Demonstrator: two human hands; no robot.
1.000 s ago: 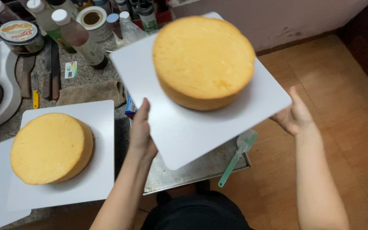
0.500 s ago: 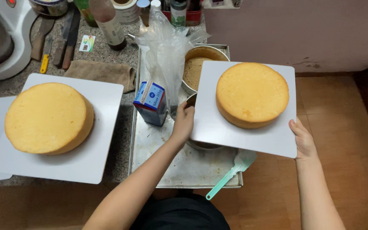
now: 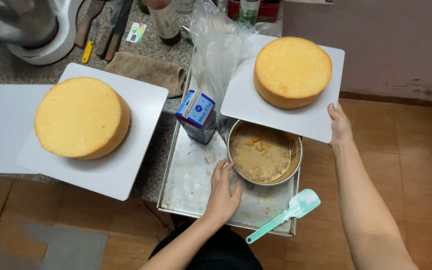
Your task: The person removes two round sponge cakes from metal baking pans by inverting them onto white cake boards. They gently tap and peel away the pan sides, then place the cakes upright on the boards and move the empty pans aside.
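Right hand pinching the near right corner of a white square board by thumb and fingers, round yellow sponge cake sitting on it, held over the far end of the metal tray; left hand spread flat on the tray, fingertips just beside the empty round cake tin, gripping nothing; second cake resting on its own board on the counter to the left; seemingly midway through setting the turned-out cake aside; calls for a level board and a steady one-handed hold, mint spatula and milk carton lying close
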